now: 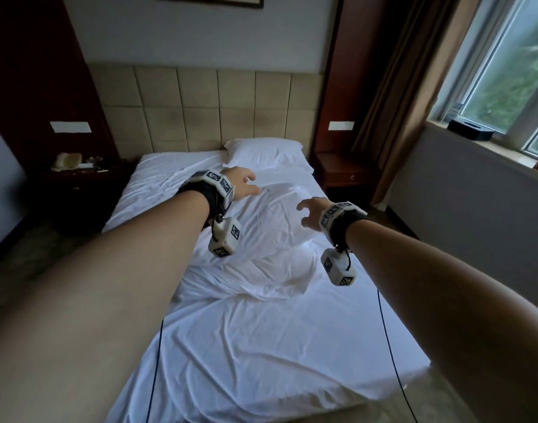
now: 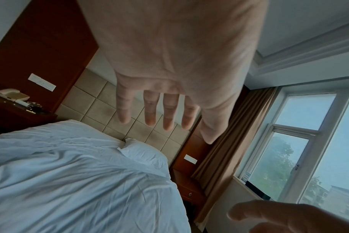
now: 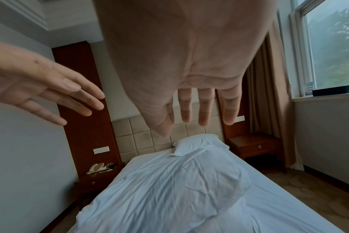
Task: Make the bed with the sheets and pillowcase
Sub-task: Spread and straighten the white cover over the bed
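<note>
A white top sheet [image 1: 270,233] billows in a rumpled mound over the upper half of the bed, on the fitted white sheet [image 1: 261,346]. A white pillow [image 1: 266,152] in its case lies at the head, right of centre, against the padded headboard. Both arms reach out above the bed from its foot. My left hand [image 1: 246,184] hangs over the mound with fingers spread and holds nothing. My right hand [image 1: 309,213] hovers a little lower to the right, fingers spread and empty. The wrist views show the left hand's straight fingers [image 2: 149,110] and the right hand's fingers [image 3: 203,108] in the air above the sheet [image 3: 169,189].
A dark nightstand [image 1: 78,184] with a telephone stands left of the bed, a wooden nightstand [image 1: 344,175] on the right. Brown curtains [image 1: 396,96] and a window [image 1: 512,65] fill the right wall, with floor between it and the bed.
</note>
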`<act>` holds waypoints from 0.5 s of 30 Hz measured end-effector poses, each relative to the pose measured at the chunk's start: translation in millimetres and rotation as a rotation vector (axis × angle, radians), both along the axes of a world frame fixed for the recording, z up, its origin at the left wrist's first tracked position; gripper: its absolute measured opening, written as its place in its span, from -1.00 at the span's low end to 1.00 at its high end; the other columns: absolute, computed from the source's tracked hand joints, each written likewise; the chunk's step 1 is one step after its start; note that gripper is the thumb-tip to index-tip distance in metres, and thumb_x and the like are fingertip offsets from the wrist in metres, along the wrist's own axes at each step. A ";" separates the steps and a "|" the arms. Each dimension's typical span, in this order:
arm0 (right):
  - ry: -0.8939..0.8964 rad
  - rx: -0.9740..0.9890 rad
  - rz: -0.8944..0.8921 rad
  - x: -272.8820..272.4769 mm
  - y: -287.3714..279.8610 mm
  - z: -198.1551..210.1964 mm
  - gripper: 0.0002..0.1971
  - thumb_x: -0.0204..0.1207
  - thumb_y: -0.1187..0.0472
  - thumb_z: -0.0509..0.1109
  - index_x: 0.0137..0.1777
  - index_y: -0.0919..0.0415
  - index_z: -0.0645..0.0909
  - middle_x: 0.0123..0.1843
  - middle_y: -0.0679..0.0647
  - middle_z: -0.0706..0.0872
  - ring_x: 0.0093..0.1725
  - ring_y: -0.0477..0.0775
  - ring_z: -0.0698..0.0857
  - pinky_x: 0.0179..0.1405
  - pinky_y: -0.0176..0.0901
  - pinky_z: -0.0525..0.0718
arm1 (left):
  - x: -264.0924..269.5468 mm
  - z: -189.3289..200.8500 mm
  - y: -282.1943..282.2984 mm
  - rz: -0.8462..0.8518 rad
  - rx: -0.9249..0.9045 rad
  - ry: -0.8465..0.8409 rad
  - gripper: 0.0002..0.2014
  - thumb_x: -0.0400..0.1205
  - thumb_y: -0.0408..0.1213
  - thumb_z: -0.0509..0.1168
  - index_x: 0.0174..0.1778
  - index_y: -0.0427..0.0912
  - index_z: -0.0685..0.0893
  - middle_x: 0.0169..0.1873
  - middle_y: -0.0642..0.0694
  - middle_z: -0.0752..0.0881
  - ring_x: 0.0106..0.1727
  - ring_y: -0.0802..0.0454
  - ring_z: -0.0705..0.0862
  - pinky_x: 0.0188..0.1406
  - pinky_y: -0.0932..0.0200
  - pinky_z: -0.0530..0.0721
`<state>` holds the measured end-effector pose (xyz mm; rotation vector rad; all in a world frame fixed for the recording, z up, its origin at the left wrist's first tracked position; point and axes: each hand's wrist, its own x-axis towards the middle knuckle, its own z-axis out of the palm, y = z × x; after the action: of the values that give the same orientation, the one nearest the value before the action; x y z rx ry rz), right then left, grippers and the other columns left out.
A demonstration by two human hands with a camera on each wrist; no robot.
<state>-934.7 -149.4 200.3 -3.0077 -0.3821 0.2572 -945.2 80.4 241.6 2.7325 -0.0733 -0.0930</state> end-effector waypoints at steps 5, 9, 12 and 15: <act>0.017 -0.008 0.035 52.9 -11.3 -20.1 -0.48 0.58 0.11 0.34 0.56 0.00 0.41 0.50 0.13 0.46 0.47 0.16 0.46 0.29 -0.07 0.49 | 50.1 -15.5 -15.9 0.010 -0.030 0.024 -0.44 0.61 0.06 0.33 0.50 -0.06 0.49 0.43 -0.09 0.56 0.39 -0.10 0.56 0.35 0.07 0.49; 0.047 -0.012 0.040 107.0 -16.5 -40.5 -0.48 0.57 0.09 0.33 0.55 -0.03 0.41 0.48 0.10 0.50 0.42 0.15 0.52 0.23 -0.05 0.51 | 112.3 -38.8 -24.0 0.016 -0.046 0.063 -0.47 0.61 0.01 0.34 0.48 -0.07 0.51 0.41 -0.12 0.57 0.38 -0.14 0.55 0.37 0.05 0.51; 0.064 -0.010 0.019 153.9 -20.4 -54.0 -0.48 0.58 0.10 0.33 0.55 -0.04 0.42 0.51 0.07 0.47 0.44 0.16 0.51 0.30 -0.02 0.49 | 165.6 -58.5 -29.5 0.005 -0.053 0.100 -0.50 0.61 0.00 0.35 0.45 -0.07 0.54 0.38 -0.14 0.59 0.35 -0.16 0.57 0.34 0.07 0.53; 0.099 0.004 -0.025 195.3 -27.2 -68.5 -0.49 0.58 0.11 0.33 0.54 -0.04 0.43 0.51 0.07 0.46 0.44 0.16 0.51 0.32 -0.03 0.49 | 216.3 -78.7 -41.0 -0.035 -0.036 0.160 -0.54 0.62 -0.02 0.34 0.42 -0.10 0.56 0.37 -0.17 0.61 0.33 -0.17 0.58 0.28 0.11 0.52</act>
<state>-739.4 -176.6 131.8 -2.9785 -0.3358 0.4007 -728.9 39.5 162.9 2.6772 -0.0772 -0.3168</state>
